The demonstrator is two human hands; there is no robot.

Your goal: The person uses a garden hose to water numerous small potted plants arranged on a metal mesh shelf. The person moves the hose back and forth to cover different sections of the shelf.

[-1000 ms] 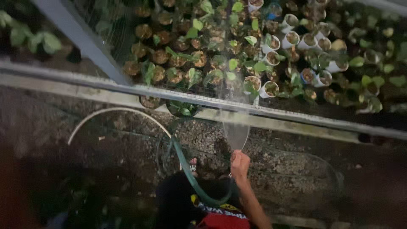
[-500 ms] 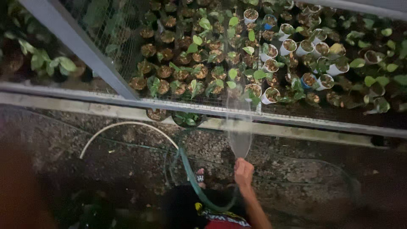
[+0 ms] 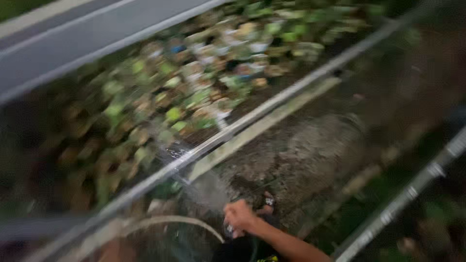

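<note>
The view had swung since half a second before: the metal rail (image 3: 233,131), then level across the picture, now ran slanting from lower left to upper right, and everything was blurred by the turn. Nearest, below the rail, the right hand (image 3: 239,216) was clenched around the end of a hose (image 3: 170,221), whose pale loop curved away to its left. The left hand was out of sight. A water spray (image 3: 194,184) fanned up from the hand to the rail and through the wire mesh beyond it. A sandalled foot (image 3: 266,201) stood on wet dark ground (image 3: 301,155) just right of the hand. Beyond the rail, rows of small potted plants (image 3: 204,87) with green leaves filled the bench, too smeared to count.
</note>
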